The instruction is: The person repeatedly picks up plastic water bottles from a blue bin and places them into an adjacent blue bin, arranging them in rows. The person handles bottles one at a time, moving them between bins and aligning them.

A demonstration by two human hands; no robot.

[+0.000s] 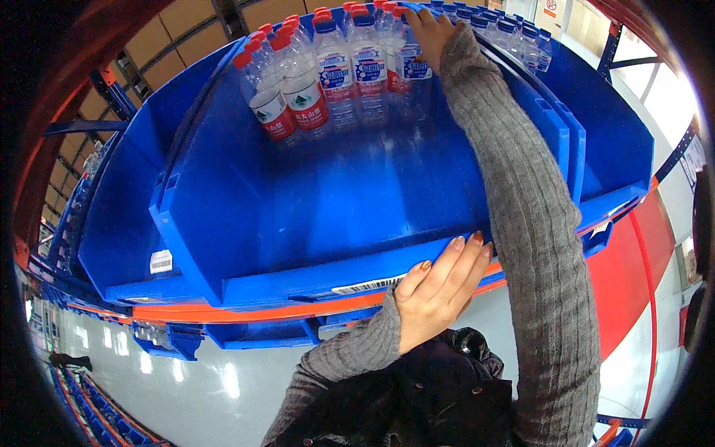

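Note:
My right hand (433,42) reaches to the back of a large blue plastic bin (335,195). Its fingers are on a clear plastic bottle with a blue label (416,67); the grip is partly hidden. To its left stand two more blue-labelled bottles (368,67) with blue caps. Farther left are red-capped water bottles (303,98) with red and white labels, in rows. My left hand (438,285) rests on the bin's front lip beside a barcode label (368,286), with nothing seen in it.
Blue bins flank this one; the right one (609,139) holds blue-capped bottles (525,47) at its back, the left one (123,218) bears a barcode label. An orange shelf beam (223,314) runs under the bins. More blue bins (262,333) sit below.

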